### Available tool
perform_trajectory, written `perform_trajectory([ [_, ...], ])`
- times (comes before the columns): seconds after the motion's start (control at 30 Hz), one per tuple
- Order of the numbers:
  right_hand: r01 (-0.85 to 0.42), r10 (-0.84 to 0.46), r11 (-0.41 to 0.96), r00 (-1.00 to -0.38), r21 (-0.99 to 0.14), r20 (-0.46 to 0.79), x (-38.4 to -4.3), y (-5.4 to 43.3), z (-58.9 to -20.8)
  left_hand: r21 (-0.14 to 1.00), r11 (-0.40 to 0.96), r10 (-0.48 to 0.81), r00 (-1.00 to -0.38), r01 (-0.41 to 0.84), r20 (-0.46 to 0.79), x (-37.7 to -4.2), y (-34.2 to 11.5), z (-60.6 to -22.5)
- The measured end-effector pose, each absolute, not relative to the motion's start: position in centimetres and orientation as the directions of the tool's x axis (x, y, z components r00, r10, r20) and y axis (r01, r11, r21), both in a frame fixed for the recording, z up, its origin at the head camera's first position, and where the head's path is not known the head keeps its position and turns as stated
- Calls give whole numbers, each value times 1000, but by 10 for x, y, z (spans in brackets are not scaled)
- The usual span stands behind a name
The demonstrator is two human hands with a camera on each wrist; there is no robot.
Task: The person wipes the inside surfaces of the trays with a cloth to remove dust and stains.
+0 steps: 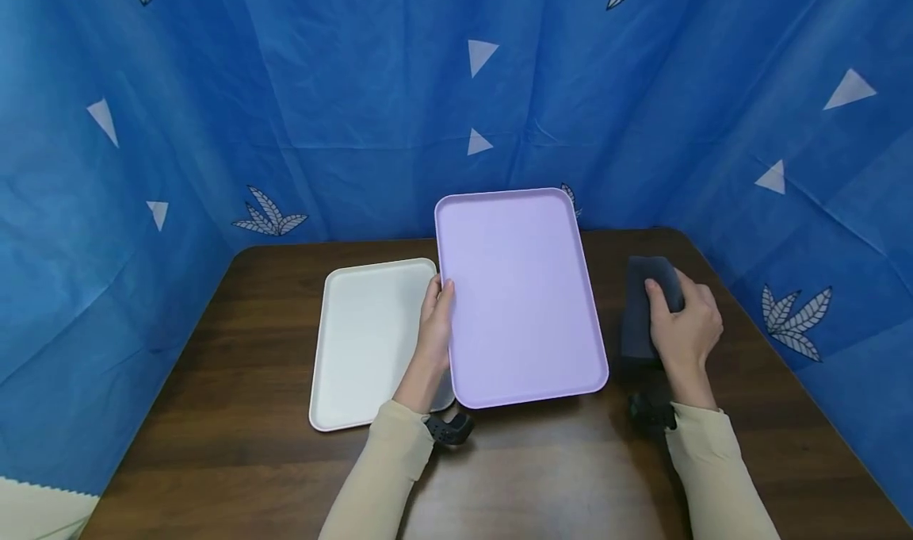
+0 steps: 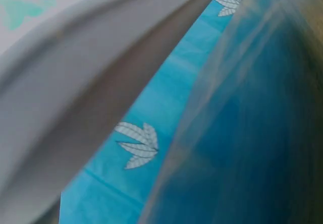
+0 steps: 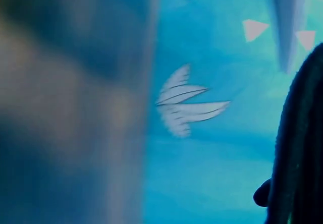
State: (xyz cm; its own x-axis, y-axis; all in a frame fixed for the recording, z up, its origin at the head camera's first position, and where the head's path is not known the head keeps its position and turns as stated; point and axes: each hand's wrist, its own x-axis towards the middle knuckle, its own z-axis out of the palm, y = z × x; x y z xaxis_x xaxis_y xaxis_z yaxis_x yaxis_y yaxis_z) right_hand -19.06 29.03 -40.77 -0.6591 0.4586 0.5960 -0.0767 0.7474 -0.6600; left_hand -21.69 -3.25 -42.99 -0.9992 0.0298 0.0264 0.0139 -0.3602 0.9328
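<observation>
My left hand [image 1: 432, 326] grips a lavender rectangular tray [image 1: 524, 294] at its left edge, thumb over the rim. The tray is raised and tilted, its inner face toward the head camera. In the left wrist view, the tray's rim [image 2: 101, 67] looms large and grey. To the right, my right hand [image 1: 688, 322] holds a dark grey folded cloth [image 1: 639, 326] with the thumb across its near face. The cloth [image 3: 300, 148] shows as a dark, fuzzy-edged shape in the right wrist view. A white tray [image 1: 360, 342] lies left of the lavender one, partly hidden by my left hand and forearm.
The brown wooden table [image 1: 235, 413] carries the white tray. Blue curtain [image 1: 371, 112] with white leaves and triangles surrounds its back and sides. Black bands [image 1: 449, 429] circle both wrists, below cream sleeves [image 1: 385, 469].
</observation>
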Motion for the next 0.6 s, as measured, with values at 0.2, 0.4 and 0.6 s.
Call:
perform_trajectory([
  [0.2, -199, 431, 732, -606, -652, 669, -192, 271, -363, 936, -345, 44, -996, 63, 83, -211, -52, -413],
  [0.4, -288, 399, 722, -570, -629, 718, -198, 242, -327, 923, -368, 38, -990, 113, 137, -204, -66, -399],
  [0.6, -354, 350, 718, -560, -599, 751, -214, 209, -299, 913, -382, 35, -985, 141, 167, -203, -73, -392],
])
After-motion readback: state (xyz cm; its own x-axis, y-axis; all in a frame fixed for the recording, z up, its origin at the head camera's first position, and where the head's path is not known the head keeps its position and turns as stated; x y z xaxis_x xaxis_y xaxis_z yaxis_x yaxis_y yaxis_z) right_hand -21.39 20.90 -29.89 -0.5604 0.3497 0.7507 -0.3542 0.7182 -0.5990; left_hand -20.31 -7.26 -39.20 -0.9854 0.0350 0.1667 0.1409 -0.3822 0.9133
